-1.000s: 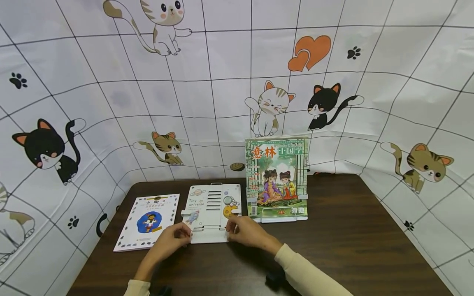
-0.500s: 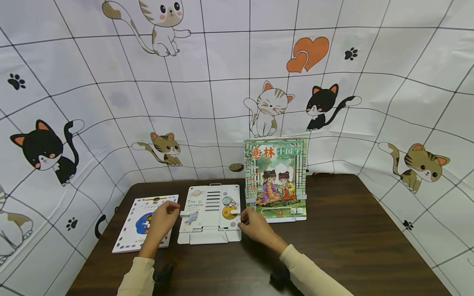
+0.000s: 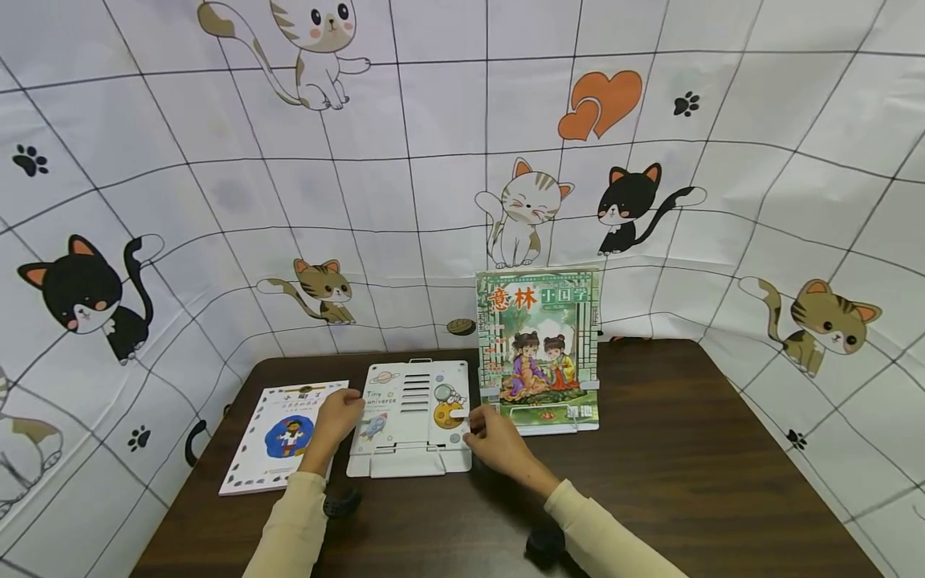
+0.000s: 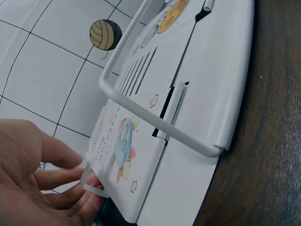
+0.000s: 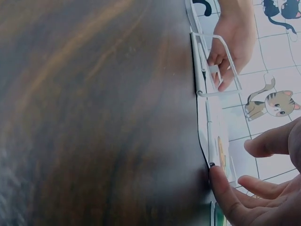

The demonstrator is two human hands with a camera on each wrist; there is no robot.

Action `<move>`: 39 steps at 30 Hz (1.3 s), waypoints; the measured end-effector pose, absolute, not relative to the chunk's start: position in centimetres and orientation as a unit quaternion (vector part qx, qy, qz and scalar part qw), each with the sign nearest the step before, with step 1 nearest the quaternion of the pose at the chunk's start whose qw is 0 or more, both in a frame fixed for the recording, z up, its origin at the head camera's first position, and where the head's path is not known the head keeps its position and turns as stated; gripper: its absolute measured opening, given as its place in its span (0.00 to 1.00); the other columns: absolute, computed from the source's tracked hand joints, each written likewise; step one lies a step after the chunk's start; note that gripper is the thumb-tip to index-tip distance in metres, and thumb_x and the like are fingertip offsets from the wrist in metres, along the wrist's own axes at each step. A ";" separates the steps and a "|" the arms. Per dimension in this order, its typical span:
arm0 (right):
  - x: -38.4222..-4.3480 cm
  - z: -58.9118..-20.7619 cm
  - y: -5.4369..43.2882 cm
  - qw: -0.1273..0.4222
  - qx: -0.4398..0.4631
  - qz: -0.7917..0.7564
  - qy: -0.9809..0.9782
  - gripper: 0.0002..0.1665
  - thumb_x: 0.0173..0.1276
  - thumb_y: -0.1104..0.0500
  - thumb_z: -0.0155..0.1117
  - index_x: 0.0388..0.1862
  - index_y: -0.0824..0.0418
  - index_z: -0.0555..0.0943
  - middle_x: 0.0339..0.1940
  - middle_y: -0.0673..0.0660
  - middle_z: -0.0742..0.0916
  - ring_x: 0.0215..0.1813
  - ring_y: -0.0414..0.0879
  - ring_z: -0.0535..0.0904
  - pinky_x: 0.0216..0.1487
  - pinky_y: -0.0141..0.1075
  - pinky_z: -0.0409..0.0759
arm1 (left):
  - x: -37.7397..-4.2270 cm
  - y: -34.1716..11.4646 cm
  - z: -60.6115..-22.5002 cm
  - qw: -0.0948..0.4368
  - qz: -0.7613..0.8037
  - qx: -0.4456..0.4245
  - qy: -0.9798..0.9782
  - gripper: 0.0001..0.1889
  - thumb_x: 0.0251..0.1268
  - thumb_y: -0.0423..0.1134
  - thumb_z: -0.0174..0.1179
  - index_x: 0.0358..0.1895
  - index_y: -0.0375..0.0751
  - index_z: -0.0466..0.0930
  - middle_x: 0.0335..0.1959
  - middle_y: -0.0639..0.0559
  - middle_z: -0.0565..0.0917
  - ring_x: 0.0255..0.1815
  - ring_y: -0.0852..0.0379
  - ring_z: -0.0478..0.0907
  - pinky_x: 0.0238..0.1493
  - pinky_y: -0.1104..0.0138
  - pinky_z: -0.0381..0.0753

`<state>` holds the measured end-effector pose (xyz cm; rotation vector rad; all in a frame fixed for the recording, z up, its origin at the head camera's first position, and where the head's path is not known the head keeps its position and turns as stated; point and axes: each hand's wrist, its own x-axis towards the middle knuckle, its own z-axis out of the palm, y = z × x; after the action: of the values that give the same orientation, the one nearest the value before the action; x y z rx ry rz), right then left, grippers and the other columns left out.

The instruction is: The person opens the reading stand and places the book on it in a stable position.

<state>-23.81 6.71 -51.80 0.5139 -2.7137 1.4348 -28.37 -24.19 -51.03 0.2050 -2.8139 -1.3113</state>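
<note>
A white folding book stand [image 3: 414, 401] printed "Tiny universe" lies on the table, low and reclined, with its wire page holder [image 4: 155, 122] raised at the front. My left hand [image 3: 338, 417] is at its left edge; thumb and fingers pinch the small side clip [image 4: 95, 189] there. At the opposite edge is my right hand [image 3: 499, 440], one fingertip against the stand's side, the thumb apart from it and nothing gripped. The right side clip [image 3: 458, 413] shows just above that hand. My left hand hides the left clip in the head view.
A white book [image 3: 263, 437] with a blue round picture lies left of the stand, partly under my left forearm. To the right, a green magazine [image 3: 538, 345] stands upright on another holder. The dark wooden table [image 3: 672, 449] meets a cat-patterned cloth [image 3: 419, 185] behind.
Both hands have left the stand's front wire holder and moved outward to its sides. In the last half second the left hand has come right onto the left edge; the right hand has barely moved.
</note>
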 end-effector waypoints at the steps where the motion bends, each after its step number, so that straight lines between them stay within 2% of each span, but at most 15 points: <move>1: -23.8 -51.8 6.7 0.014 0.164 0.461 -0.872 0.17 0.68 0.67 0.70 0.51 0.73 0.78 0.47 0.69 0.89 0.44 0.57 0.89 0.45 0.43 0.89 | -28.4 -24.1 -51.1 0.017 -0.426 0.068 -0.902 0.24 0.77 0.35 0.51 0.68 0.20 0.73 0.61 0.22 0.82 0.61 0.28 0.80 0.64 0.41 0.80; 11: -23.7 -52.1 6.6 0.004 0.142 0.473 -0.869 0.22 0.68 0.63 0.71 0.57 0.73 0.78 0.49 0.70 0.89 0.44 0.55 0.89 0.45 0.47 0.89 | -28.3 -23.6 -51.5 0.034 -0.475 0.089 -0.875 0.25 0.73 0.27 0.51 0.70 0.18 0.72 0.61 0.22 0.80 0.60 0.31 0.79 0.61 0.45 0.82; 14: -23.7 -52.2 6.5 0.001 0.130 0.485 -0.865 0.24 0.69 0.63 0.70 0.59 0.74 0.78 0.49 0.70 0.89 0.44 0.56 0.89 0.46 0.48 0.89 | -28.4 -23.7 -51.5 0.038 -0.493 0.094 -0.864 0.27 0.70 0.25 0.51 0.70 0.17 0.71 0.59 0.23 0.80 0.56 0.35 0.79 0.54 0.54 0.83; 17: -23.6 -52.0 6.4 0.000 0.119 0.497 -0.859 0.25 0.69 0.63 0.70 0.61 0.75 0.77 0.50 0.70 0.89 0.45 0.56 0.89 0.46 0.47 0.89 | -28.6 -23.9 -51.7 0.041 -0.515 0.091 -0.852 0.27 0.68 0.23 0.53 0.70 0.16 0.71 0.56 0.25 0.80 0.50 0.41 0.78 0.45 0.65 0.79; 20: -23.5 -51.8 6.4 0.001 0.112 0.507 -0.854 0.27 0.69 0.63 0.70 0.62 0.76 0.76 0.50 0.70 0.89 0.45 0.56 0.88 0.46 0.46 0.88 | -28.7 -24.1 -51.7 0.042 -0.536 0.091 -0.838 0.26 0.68 0.23 0.56 0.70 0.18 0.72 0.52 0.28 0.81 0.45 0.48 0.77 0.39 0.71 0.77; 26: -23.6 -51.5 6.3 0.011 0.116 0.509 -0.853 0.27 0.69 0.64 0.69 0.63 0.77 0.76 0.49 0.69 0.89 0.43 0.53 0.87 0.46 0.42 0.87 | -28.4 -24.5 -51.2 0.049 -0.560 0.107 -0.820 0.25 0.70 0.24 0.60 0.69 0.22 0.74 0.52 0.34 0.79 0.44 0.52 0.74 0.40 0.70 0.76; 31: -24.0 -51.0 6.4 0.028 0.125 0.477 -0.869 0.23 0.72 0.63 0.68 0.61 0.75 0.78 0.46 0.65 0.89 0.40 0.48 0.85 0.43 0.39 0.84 | -27.8 -24.6 -50.2 0.064 -0.572 0.098 -0.812 0.23 0.69 0.23 0.60 0.67 0.24 0.74 0.52 0.36 0.78 0.45 0.53 0.74 0.41 0.70 0.77; 34: -24.4 -50.2 6.4 0.048 0.137 0.461 -0.875 0.20 0.72 0.64 0.67 0.59 0.74 0.79 0.45 0.65 0.88 0.40 0.48 0.84 0.42 0.40 0.83 | -27.3 -24.8 -49.8 0.072 -0.580 0.091 -0.807 0.21 0.69 0.23 0.61 0.64 0.26 0.75 0.51 0.38 0.77 0.44 0.56 0.74 0.41 0.71 0.77; 39: -25.4 -49.2 6.2 0.075 0.164 0.467 -0.866 0.16 0.76 0.65 0.65 0.58 0.70 0.81 0.47 0.65 0.89 0.45 0.53 0.87 0.48 0.45 0.86 | -27.0 -25.1 -49.6 0.096 -0.590 0.085 -0.797 0.18 0.67 0.22 0.63 0.59 0.30 0.78 0.46 0.44 0.79 0.41 0.60 0.75 0.41 0.71 0.76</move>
<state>-25.37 6.23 -49.17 0.4916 -2.5974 1.4016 -27.01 -25.13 -49.63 0.2506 -2.3633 -1.7473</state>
